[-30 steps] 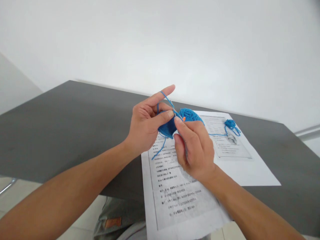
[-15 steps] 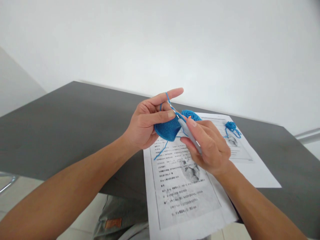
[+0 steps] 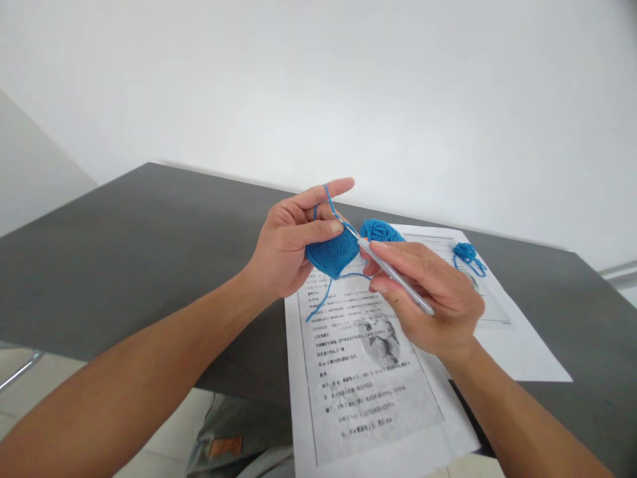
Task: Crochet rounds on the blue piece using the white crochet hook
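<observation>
My left hand pinches the upper edge of a round blue crochet piece between thumb and fingers. Its index finger points out to the right, with a strand of blue yarn looped over it. In my right hand is a crochet hook with a grey handle, held like a pen. The hook's metal shaft lies at the piece's top edge beside my left thumb, yarn around it. A loose yarn tail hangs below the piece. Behind the hands sits a blue yarn ball.
Printed sheets with text and pictures lie under my hands, one overhanging the table's near edge. A small blue yarn bundle rests on the right sheet. The dark table meets a white wall behind.
My right hand has moved right and turned, so the hook lies flatter and more of its handle shows. My left hand and the crochet piece have shifted slightly left.
</observation>
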`<state>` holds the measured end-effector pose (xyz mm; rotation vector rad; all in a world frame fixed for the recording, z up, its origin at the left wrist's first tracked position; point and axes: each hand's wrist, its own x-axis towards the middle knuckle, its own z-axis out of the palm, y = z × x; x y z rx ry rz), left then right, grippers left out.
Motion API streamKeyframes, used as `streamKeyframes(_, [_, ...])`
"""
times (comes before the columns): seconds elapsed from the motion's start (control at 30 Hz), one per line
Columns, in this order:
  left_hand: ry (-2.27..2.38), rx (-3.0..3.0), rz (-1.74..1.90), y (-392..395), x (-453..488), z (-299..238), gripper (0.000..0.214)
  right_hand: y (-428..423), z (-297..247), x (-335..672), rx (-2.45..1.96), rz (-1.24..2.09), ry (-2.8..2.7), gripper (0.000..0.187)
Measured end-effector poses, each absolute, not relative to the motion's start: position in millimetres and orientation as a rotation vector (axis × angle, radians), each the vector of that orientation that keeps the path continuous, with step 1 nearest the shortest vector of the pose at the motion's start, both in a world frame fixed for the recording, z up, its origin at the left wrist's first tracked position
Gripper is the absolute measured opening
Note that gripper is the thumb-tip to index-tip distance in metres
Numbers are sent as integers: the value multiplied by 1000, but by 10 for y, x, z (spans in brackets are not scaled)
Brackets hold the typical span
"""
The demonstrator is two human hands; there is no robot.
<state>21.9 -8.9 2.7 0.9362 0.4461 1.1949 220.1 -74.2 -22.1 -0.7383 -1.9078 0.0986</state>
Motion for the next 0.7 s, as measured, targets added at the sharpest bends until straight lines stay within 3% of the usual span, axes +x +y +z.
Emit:
streamKeyframes(0.23, [449, 954, 1195, -108, 237, 21, 53, -787, -225, 2123, -745, 401, -1698, 53])
streamKeyframes(0.53, [422, 964, 1165, -125, 266, -2, 53, -710, -265, 2081, -682, 478, -1504, 30])
streamKeyframes(0.7, [418, 969, 1146, -114, 266, -4, 51, -682, -274, 2109, -679, 542, -1489, 26])
